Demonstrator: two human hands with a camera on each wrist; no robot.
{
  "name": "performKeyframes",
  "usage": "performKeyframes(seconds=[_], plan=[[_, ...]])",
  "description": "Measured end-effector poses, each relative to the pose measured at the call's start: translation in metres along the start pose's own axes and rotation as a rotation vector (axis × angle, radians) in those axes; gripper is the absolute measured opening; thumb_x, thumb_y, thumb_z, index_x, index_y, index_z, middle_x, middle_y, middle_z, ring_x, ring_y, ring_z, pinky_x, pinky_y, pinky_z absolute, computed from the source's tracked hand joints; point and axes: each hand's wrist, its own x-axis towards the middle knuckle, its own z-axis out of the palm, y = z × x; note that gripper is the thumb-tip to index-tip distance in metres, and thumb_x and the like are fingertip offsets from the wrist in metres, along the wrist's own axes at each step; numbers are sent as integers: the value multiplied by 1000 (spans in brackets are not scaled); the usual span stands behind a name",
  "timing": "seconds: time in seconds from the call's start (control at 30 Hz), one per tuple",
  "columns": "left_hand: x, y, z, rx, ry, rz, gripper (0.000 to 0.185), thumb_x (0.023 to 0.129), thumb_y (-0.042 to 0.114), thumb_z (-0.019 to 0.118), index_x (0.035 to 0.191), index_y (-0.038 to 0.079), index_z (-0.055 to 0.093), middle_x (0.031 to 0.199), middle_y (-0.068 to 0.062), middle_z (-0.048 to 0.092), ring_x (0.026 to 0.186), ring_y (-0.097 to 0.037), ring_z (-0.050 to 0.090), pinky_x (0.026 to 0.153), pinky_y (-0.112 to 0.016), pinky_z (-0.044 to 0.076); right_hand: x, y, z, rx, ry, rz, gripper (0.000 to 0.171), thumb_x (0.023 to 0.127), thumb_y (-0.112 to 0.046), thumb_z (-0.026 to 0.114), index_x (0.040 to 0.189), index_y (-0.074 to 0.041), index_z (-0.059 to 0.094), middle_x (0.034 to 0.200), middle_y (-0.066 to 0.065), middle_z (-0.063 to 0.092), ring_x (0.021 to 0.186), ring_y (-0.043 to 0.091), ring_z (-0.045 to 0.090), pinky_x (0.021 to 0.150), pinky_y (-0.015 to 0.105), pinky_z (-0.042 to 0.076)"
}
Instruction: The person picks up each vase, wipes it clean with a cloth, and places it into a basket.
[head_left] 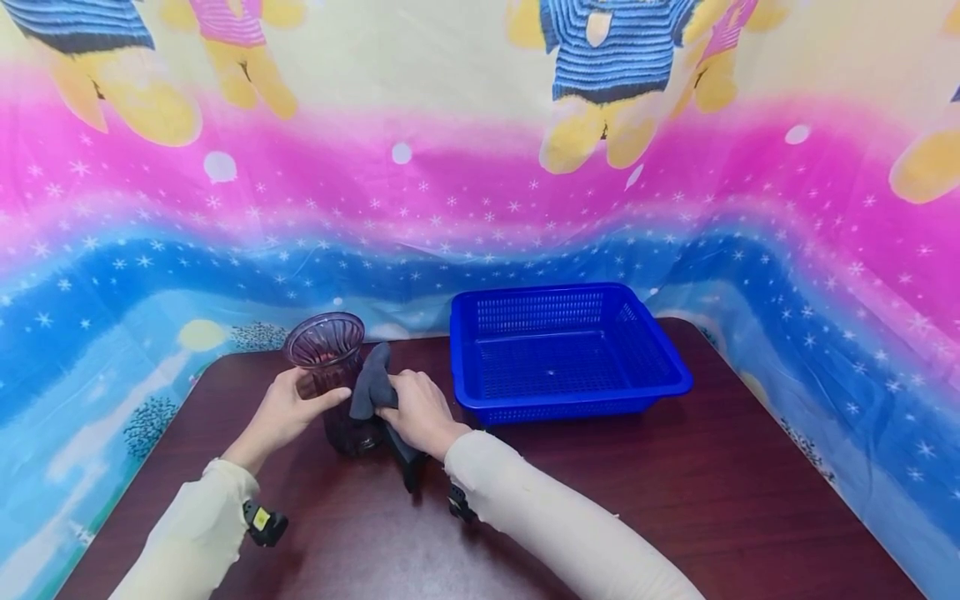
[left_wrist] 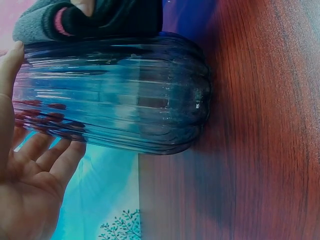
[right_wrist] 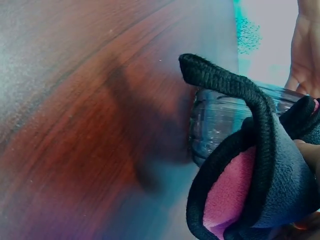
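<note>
Purple ribbed glass vase (head_left: pixel 330 375) stands upright on the dark wood desk (head_left: pixel 675 500), left of centre, just beside a blue basket (head_left: pixel 562 354). Left hand (head_left: pixel 281 412) cups the vase's left side, fingers (left_wrist: pixel 55 162) loosely spread and lying against the glass, thumb across the front. Right hand (head_left: pixel 420 412) grips a dark grey cloth (head_left: pixel 375 387) with a pink inner face, fingers curled round it, pressing it on the vase's right side. Cloth tail hangs down to the desk. Basket sits to the right, apart from both hands.
</note>
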Motion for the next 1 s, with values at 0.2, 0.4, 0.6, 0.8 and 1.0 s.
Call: performKeyframes(seconds=[0.2, 0.4, 0.6, 0.8, 1.0], plan=[[1, -3, 1, 6, -2, -7, 54, 94, 35, 72, 135, 2, 59, 129, -23, 68, 119, -37, 66, 93, -40, 56, -1, 7, 8, -8, 1, -9, 21, 87, -30, 80, 104, -19, 76, 94, 2, 74, 89, 22, 68, 73, 31, 53], [2, -5, 2, 7, -1, 0, 53, 94, 35, 73, 134, 3, 59, 128, -21, 69, 118, -35, 67, 89, -26, 54, -6, 12, 13, -35, -15, 3, 23, 85, -29, 82, 104, -18, 76, 92, 4, 73, 89, 23, 68, 73, 32, 53], [2, -4, 2, 6, 4, 6, 54, 94, 35, 73, 135, 3, 59, 130, -22, 68, 120, -36, 66, 96, -46, 55, -9, 16, 18, -50, -29, 14, 24, 85, -30, 82, 104, -18, 77, 93, 5, 74, 88, 23, 68, 72, 32, 54], [1, -3, 1, 14, 9, -1, 54, 94, 35, 73, 134, 3, 59, 129, -22, 68, 120, -36, 65, 96, -47, 55, -10, 22, 26, -48, -53, 30, 21, 83, -30, 83, 99, -17, 76, 90, 3, 75, 85, 22, 69, 69, 31, 53], [0, 0, 0, 7, 10, -12, 54, 93, 35, 73, 133, 2, 60, 129, -24, 68, 120, -38, 65, 98, -52, 54, -10, 26, 32, -44, -80, 53, 20, 83, -29, 84, 97, -17, 76, 90, 2, 76, 87, 21, 70, 69, 31, 54]])
